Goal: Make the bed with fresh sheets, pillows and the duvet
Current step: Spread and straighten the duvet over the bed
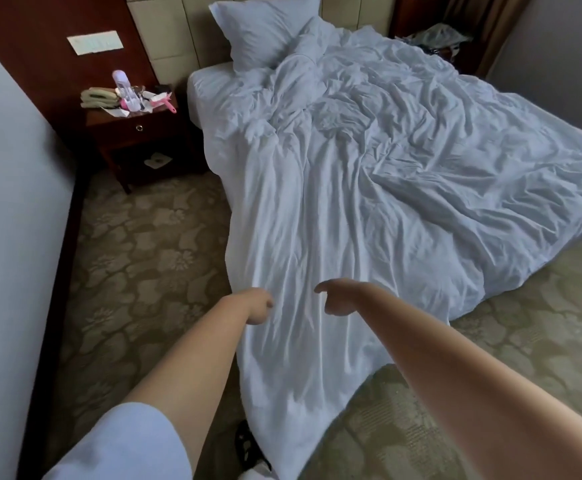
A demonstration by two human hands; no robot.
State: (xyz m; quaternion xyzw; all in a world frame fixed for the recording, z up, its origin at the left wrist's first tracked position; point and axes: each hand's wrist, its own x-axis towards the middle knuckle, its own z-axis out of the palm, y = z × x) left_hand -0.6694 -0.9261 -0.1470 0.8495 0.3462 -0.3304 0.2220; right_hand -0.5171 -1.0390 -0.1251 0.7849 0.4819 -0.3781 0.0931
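A rumpled white duvet (pixel 369 174) covers the bed and hangs over its near corner down to the carpet. A white pillow (pixel 265 32) leans on the padded headboard (pixel 164 32). The white sheet (pixel 206 88) shows on the mattress corner beside the pillow. My left hand (pixel 260 306) is curled on the duvet's left edge at the near corner and grips the fabric. My right hand (pixel 338 297) sits a little to the right, fingers curled down into the duvet with the thumb pointing left. Creases in the cloth run up from both hands.
A dark wooden nightstand (pixel 133 133) left of the bed carries a telephone (pixel 99 97) and pink clutter. A second cluttered nightstand (pixel 435 39) stands at the far right. A white wall with a wooden edge (pixel 15 202) lines the left. Patterned carpet (pixel 144 271) surrounds the bed.
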